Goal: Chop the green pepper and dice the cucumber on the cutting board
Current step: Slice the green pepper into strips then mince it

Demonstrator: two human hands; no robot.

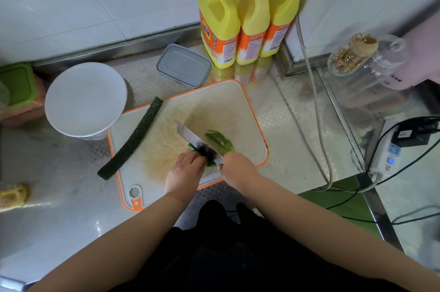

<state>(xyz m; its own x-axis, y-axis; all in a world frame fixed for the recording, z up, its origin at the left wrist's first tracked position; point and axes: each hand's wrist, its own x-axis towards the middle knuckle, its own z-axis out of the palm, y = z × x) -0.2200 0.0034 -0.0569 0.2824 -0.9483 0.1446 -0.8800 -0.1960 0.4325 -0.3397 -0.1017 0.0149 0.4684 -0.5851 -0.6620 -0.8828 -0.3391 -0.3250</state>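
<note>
Green pepper [220, 142] seemingly between hands [209, 167]

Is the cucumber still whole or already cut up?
Whole. The cucumber lies as one long uncut piece across the board's left edge, its near end over the counter, away from both hands.

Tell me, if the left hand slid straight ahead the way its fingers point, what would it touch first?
Probably the knife blade: the left hand presses the green pepper right beside it, fingers aimed at its flat side. Depth is unclear.

Kitchen, tiled wall [95, 5], steel counter [285, 125]
</note>
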